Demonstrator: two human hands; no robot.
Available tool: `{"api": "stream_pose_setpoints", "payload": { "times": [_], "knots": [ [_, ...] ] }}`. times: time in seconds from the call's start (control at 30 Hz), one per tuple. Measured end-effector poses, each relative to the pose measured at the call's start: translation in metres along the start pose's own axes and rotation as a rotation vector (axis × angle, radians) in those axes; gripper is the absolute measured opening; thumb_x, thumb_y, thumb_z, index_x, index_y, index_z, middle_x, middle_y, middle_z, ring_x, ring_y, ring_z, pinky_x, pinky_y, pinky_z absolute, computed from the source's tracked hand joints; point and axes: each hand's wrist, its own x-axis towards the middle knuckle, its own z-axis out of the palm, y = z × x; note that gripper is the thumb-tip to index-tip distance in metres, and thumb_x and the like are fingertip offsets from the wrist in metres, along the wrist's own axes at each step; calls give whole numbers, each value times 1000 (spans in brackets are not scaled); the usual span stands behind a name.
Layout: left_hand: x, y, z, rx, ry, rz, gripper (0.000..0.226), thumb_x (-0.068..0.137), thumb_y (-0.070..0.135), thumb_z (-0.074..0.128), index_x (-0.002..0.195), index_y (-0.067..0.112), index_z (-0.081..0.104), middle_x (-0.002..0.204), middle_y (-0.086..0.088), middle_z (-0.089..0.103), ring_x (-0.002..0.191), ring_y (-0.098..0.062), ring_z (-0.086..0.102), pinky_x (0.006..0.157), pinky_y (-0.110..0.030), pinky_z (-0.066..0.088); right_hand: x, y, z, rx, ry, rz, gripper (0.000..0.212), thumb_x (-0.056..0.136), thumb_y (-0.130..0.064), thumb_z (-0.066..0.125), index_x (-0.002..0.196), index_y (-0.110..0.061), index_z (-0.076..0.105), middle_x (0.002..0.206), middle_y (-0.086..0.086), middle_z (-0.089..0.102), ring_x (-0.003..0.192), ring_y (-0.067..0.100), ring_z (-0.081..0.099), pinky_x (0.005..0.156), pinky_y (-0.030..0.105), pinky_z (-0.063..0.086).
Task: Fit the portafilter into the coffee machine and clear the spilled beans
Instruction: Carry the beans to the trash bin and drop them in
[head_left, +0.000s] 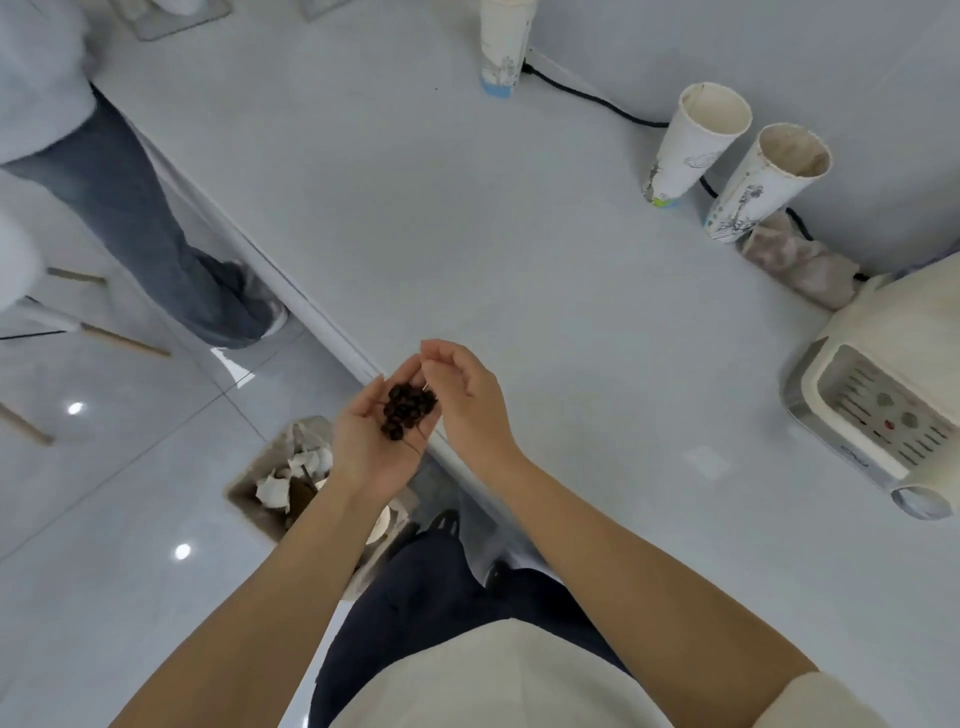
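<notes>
Left hand (371, 441): palm up and cupped at the counter's edge, centre of view, fingers loosely spread; holds a small heap of dark coffee beans (406, 410).

Right hand (465, 400): just beside the left at its 3 o'clock, fingers curled with the tips together over the heap; whether a bean is pinched between them cannot be told.

Counter (467, 234): pale, smooth; no loose beans visible on it.

Bin (260, 493): on the floor at 7 o'clock of the hands, partly under the left forearm; contains crumpled white paper and brown scraps.

Paper cups, near pair (698, 143) (769, 182): at 1 o'clock by the wall, upright, open-topped, stained inside; contents cannot be told.

Third cup (506, 47): at 12 o'clock, top cut off by the frame.

Cloth (800, 265): crumpled, against the wall, just behind the machine.

Coffee machine (883, 395): cream, at 3 o'clock, drip tray grille facing up. Portafilter not clearly discernible.

Black cable (597, 98): runs along the wall behind the cups.

Second person (130, 208): legs in jeans, at 10 o'clock.
</notes>
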Motion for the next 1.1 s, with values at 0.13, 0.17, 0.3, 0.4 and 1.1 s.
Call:
{"api": "stream_pose_setpoints", "payload": {
  "times": [0.13, 0.17, 0.3, 0.4, 1.1],
  "knots": [
    [-24, -3, -17, -84, 112, 143, 56, 96, 22, 28, 72, 9, 77, 79, -2, 76, 74, -12, 72, 69, -23, 58, -7, 8, 25, 79, -92, 38, 24, 95, -13, 42, 101, 1, 61, 70, -7, 55, 75, 9, 53, 89, 33, 46],
    [-30, -5, -23, -98, 143, 176, 55, 96, 22, 28, 74, 9, 77, 80, -2, 76, 76, -12, 72, 71, -23, 58, -10, 12, 33, 73, -125, 52, 26, 95, -16, 42, 97, 1, 62, 69, -5, 54, 75, 11, 52, 89, 36, 46],
    [-49, -12, -52, -143, 305, 287, 60, 97, 22, 26, 69, 12, 77, 78, 1, 76, 77, -9, 72, 81, -25, 50, -26, 37, 62, 49, -280, 114, 27, 96, -21, 40, 97, -11, 65, 74, -13, 53, 86, 11, 53, 95, 38, 47],
    [-55, -24, -77, -234, 390, 314, 60, 97, 20, 26, 67, 10, 77, 77, 0, 76, 80, -12, 72, 81, -26, 49, -35, 62, 77, 36, -306, 195, 29, 94, -22, 43, 82, -9, 65, 67, -10, 54, 75, 7, 54, 90, 36, 47],
    [58, -95, -245, -416, 842, 65, 25, 94, 13, 37, 77, 9, 56, 77, -4, 55, 84, -19, 56, 83, -30, 49, 5, 287, 144, -157, -287, 678, 24, 89, -18, 48, 73, -9, 63, 69, -3, 57, 72, 12, 56, 88, 39, 50]
  ]
}}
